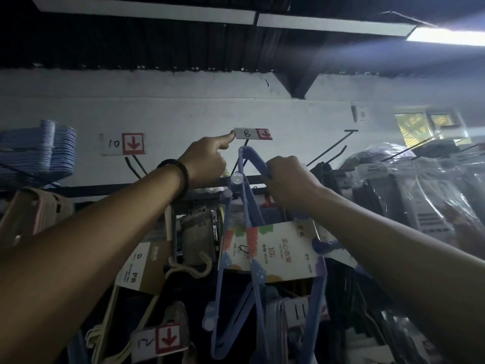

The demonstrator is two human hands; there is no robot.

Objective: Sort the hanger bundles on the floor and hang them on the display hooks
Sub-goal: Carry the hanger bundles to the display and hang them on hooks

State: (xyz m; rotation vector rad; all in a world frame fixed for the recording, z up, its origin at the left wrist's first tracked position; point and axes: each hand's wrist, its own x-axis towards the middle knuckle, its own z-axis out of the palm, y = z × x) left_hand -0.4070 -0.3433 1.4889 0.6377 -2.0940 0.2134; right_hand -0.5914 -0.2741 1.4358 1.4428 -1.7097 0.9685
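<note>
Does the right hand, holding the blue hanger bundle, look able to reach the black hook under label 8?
Probably yes. The right hand grips the blue hanger bundle beside the black hook, and nothing lies between them. The left hand touches the label 8 at its left end, above the hook.

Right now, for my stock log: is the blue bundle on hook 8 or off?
Cannot tell: the right hand grips the blue bundle, its loop at the display hook; seating unclear.

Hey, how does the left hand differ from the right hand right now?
The left hand points a straight forefinger at the 8 tag; the right hand curls round the blue hanger bundle. The left wrist wears a dark bracelet; the right wrist is bare. Both are raised.
</note>
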